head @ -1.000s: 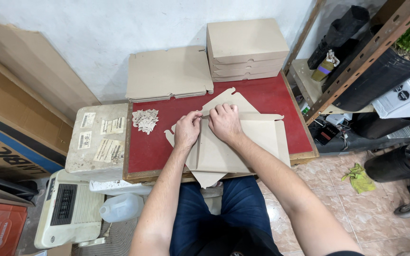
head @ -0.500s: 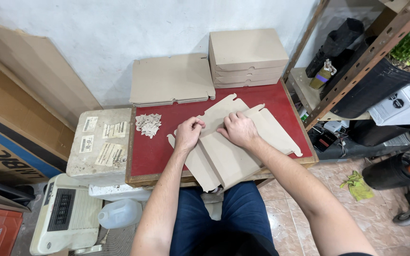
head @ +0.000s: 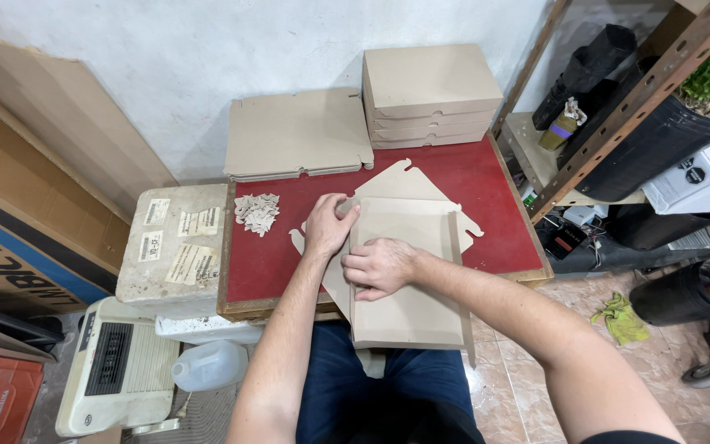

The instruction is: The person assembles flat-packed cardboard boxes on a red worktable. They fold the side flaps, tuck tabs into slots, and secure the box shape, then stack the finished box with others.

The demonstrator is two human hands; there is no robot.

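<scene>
Left hand point(head: 327, 226) palm-down, fingers spread and curled over the left edge of a flat die-cut cardboard box blank point(head: 408, 279), pressing it, thumb tip near a raised flap. Right hand point(head: 378, 267) flat on the blank's left-middle, fingers bent and pushing down along a fold line; neither hand is closed around anything, both press on the card. Blank lies on the red table top point(head: 503, 222), its near end hanging over the table's front edge above the person's lap; the far flaps point toward the wall, side walls partly folded up on the right. Left of the hands, a small heap of cardboard scraps point(head: 256, 211) on the red surface, apart from the blank. Behind: stack of flat blanks point(head: 297, 136) against the wall, stack of folded boxes point(head: 429, 94) beside it at right. Off-table left: grey foam box with labels point(head: 176, 247), plastic jug point(head: 211, 364) below it.
</scene>
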